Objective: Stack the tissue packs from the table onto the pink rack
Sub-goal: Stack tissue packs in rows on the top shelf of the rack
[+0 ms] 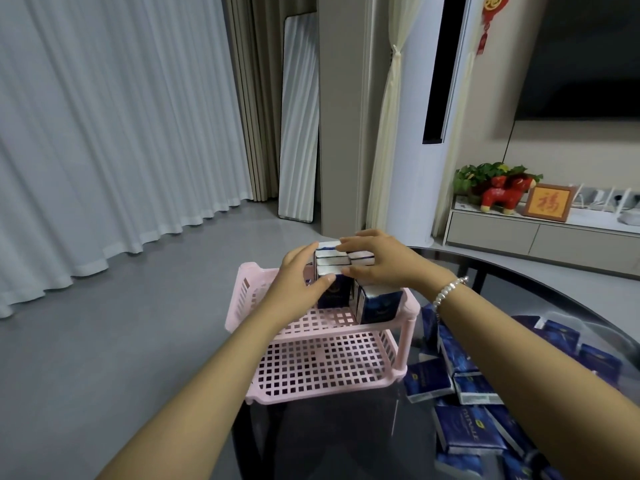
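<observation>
Home living room, long white curtains (86, 133), wall-mounted television (585, 57), low media cabinet (519, 233), standing air conditioner (426, 116)

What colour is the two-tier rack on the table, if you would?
Pink rack, seen in the head view.

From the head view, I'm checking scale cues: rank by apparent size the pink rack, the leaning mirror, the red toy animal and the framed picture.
1. Leaning mirror
2. Pink rack, though it's nearer the camera
3. Red toy animal and framed picture: look alike
</observation>
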The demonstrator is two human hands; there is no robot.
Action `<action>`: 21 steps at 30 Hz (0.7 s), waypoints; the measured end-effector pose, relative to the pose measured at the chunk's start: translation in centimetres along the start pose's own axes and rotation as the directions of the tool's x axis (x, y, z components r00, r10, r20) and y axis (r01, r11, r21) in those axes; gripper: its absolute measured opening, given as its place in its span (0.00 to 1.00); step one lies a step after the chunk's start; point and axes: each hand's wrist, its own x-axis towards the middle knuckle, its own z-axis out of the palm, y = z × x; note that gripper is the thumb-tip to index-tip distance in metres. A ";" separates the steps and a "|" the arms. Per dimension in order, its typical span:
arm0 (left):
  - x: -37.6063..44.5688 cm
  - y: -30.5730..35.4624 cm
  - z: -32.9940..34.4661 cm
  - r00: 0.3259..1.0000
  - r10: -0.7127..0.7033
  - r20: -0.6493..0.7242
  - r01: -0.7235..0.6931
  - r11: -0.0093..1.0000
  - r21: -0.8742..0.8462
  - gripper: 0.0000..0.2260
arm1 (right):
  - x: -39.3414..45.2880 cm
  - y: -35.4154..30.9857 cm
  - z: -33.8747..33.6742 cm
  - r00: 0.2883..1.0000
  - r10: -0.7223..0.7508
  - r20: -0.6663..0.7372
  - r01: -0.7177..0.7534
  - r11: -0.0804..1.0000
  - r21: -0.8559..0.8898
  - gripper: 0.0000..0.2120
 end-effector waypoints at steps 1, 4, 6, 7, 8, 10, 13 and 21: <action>-0.6 0.3 0.2 0.997 0.037 -0.068 -0.037 0.999 -0.001 0.25 | -0.8 -0.2 -0.1 0.998 0.001 -0.061 0.000 1.000 0.020 0.20; -2.5 1.1 1.1 0.963 0.155 -0.221 -0.159 0.987 0.000 0.16 | -3.9 -0.7 -0.1 0.976 0.018 -0.217 0.003 0.995 0.097 0.16; -4.0 1.9 2.0 0.936 0.220 -0.273 -0.230 0.973 -0.003 0.11 | -6.2 -0.9 0.0 0.955 0.046 -0.294 -0.002 0.989 0.149 0.13; -4.9 2.4 2.5 0.927 0.246 -0.283 -0.260 0.966 -0.012 0.10 | -7.5 -1.0 0.1 0.945 0.063 -0.321 -0.011 0.987 0.162 0.13; -5.7 2.9 3.1 0.923 0.262 -0.281 -0.280 0.960 -0.026 0.09 | -8.8 -1.1 0.3 0.936 0.077 -0.343 -0.023 0.987 0.160 0.13; -7.3 3.6 4.5 0.931 0.267 -0.250 -0.292 0.954 -0.066 0.09 | -11.5 -1.1 0.7 0.920 0.111 -0.375 -0.057 0.987 0.152 0.13; -9.4 4.1 7.1 0.946 0.262 -0.191 -0.285 0.953 -0.106 0.08 | -15.6 -0.7 1.6 0.907 0.175 -0.382 -0.115 0.978 0.174 0.13; -13.5 2.7 15.2 0.995 0.102 0.021 -0.097 0.981 -0.168 0.06 | -24.5 1.7 7.2 0.807 0.522 -0.277 -0.442 0.844 0.302 0.11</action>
